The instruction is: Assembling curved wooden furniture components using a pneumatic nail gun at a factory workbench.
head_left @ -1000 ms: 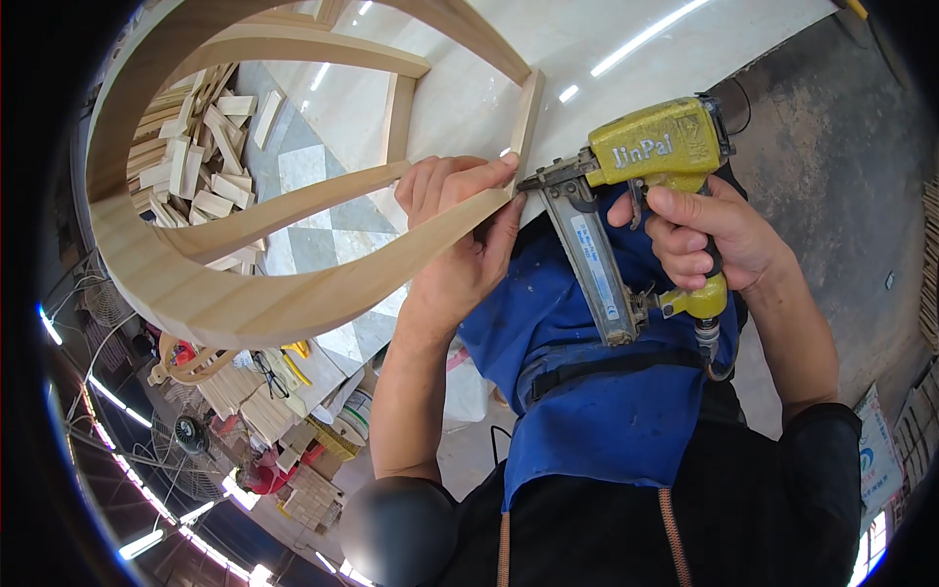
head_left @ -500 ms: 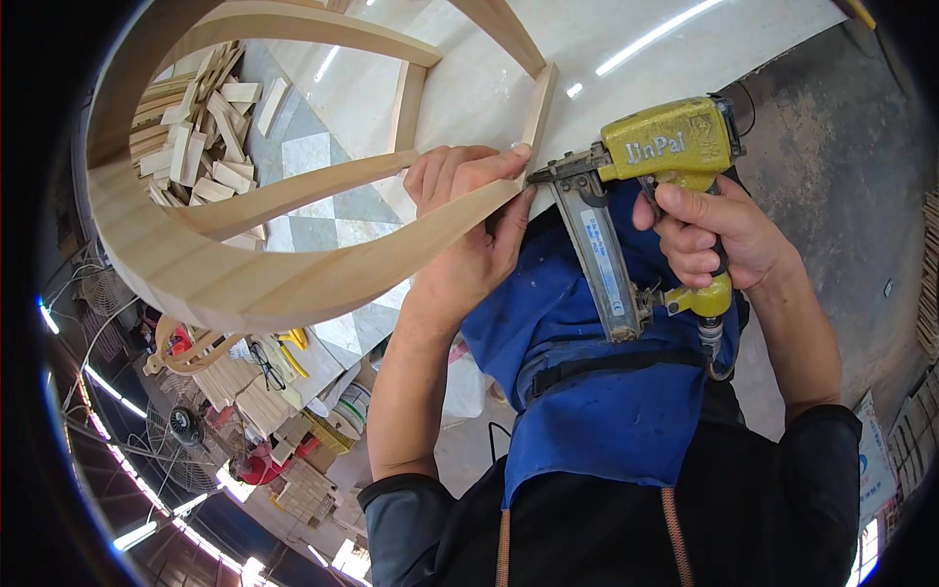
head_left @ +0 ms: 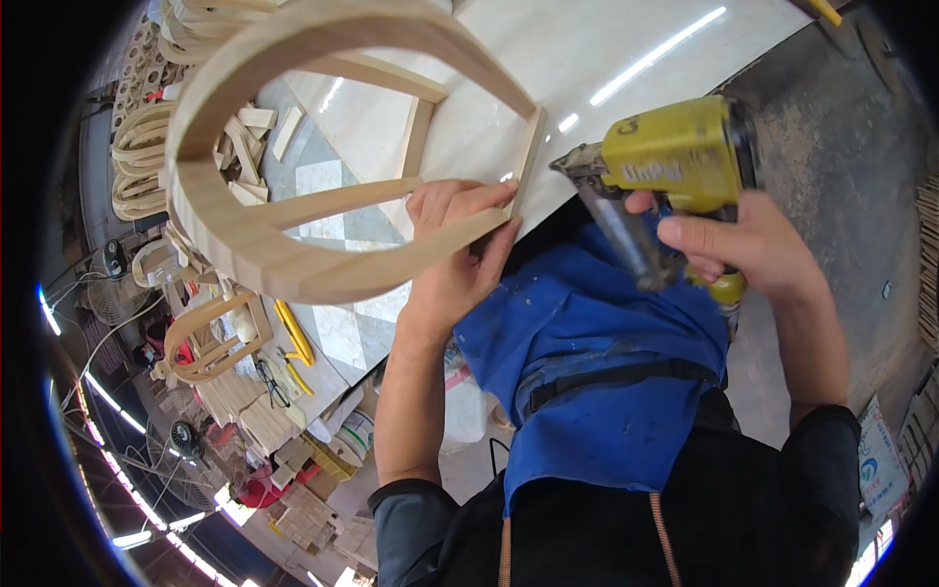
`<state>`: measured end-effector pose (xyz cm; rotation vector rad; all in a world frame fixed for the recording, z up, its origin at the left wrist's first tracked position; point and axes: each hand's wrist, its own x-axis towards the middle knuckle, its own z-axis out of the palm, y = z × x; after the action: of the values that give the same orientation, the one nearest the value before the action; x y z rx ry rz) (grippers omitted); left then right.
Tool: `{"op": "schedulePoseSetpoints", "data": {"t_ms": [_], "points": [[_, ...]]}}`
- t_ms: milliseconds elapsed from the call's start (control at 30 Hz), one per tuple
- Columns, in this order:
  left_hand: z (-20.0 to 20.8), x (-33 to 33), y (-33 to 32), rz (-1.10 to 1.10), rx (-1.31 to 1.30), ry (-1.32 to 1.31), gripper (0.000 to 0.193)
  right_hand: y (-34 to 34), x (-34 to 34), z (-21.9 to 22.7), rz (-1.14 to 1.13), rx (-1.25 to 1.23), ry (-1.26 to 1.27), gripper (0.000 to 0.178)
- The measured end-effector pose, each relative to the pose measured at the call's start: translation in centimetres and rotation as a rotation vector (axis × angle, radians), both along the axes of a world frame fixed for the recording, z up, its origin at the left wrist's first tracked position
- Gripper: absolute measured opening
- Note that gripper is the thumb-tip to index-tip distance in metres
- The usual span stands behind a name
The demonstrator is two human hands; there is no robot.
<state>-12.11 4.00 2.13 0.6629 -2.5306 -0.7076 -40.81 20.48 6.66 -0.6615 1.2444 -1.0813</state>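
A curved wooden frame [head_left: 323, 277] of pale wood, rounded at its left end, stands over the tabletop. My left hand [head_left: 455, 230] grips it at the near right corner, where a curved rail meets a straight crosspiece [head_left: 526, 161]; fingers lie behind the rail and the thumb presses below. In my right hand [head_left: 748, 240] is a yellow pneumatic nail gun [head_left: 670, 157], its grip wrapped by my fingers. The gun's nose points left, a short gap away from the frame's corner. Its grey magazine is blurred by motion.
Loose wood offcuts [head_left: 240, 157] lie behind the frame on the table [head_left: 587, 39]. More curved wooden frames [head_left: 142, 161] are stacked at the far left. Yellow-handled pliers [head_left: 293, 338], glasses [head_left: 272, 383] and a smaller wooden frame [head_left: 191, 352] rest at the left.
The nail gun has drawn back to the right, off the frame's corner, and tilted. The wooden frame has shifted and turned slightly in view, still in my left hand.
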Motion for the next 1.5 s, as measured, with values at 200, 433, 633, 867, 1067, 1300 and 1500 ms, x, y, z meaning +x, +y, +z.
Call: {"op": "schedulePoseSetpoints", "data": {"t_ms": [200,433,633,867,1067,1300,1500], "points": [[3.9,0.4,-1.1,-0.132,0.11,-0.136,0.039,0.1,-2.2,3.1,0.188,-0.587,1.201,0.035],[6.5,-0.9,-2.2,0.114,0.943,0.025,0.031,-1.8,-3.7,1.2,0.339,-0.714,1.838,0.039],[5.9,-2.9,-3.9,0.181,1.041,-0.023,0.036,-2.5,-3.4,-0.4,0.387,-0.805,1.898,0.032],[5.0,-6.9,-4.1,0.281,1.022,-0.052,0.04,-2.8,-2.5,-0.9,0.407,-0.831,1.881,0.032],[3.4,-6.9,-4.0,0.247,0.91,0.018,0.036,-2.7,-2.0,-1.8,0.406,-0.846,1.877,0.037],[3.6,-7.1,-4.0,0.187,0.851,0.021,0.035,-2.8,-1.9,-1.9,0.446,-0.84,1.884,0.037],[3.7,-7.5,-4.2,0.18,0.831,-0.056,0.037,-2.7,-1.8,-2.2,0.438,-0.838,1.907,0.037]]}}
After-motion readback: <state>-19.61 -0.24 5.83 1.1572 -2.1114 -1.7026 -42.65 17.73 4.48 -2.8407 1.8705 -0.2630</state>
